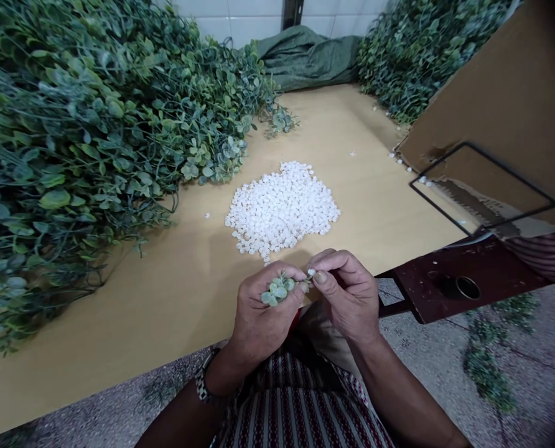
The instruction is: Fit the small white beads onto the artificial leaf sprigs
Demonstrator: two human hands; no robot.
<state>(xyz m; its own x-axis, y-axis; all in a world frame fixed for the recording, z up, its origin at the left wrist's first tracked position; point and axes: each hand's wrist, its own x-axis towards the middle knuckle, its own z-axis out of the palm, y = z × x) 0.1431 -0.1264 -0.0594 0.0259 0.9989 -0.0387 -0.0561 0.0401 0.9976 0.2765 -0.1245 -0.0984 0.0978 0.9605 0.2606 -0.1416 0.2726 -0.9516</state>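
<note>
Near the table's front edge, my left hand (265,311) is closed round a small artificial leaf sprig (277,289), its pale green leaves showing above the thumb. My right hand (349,295) pinches a tiny white plastic flower (310,272) between thumb and forefinger, right beside the sprig's end at the left fingertips. Whether the flower is fitted on the stem cannot be made out. Just beyond both hands lies a loose pile of small white flowers (284,208) on the tan tabletop (188,292).
A large heap of artificial greenery (95,124) covers the table's left side. More greenery (412,56) stands at the back right, near a green cloth (310,59). On the right are a cardboard sheet (501,112), a black wire frame (511,162) and a dark red stand (445,274).
</note>
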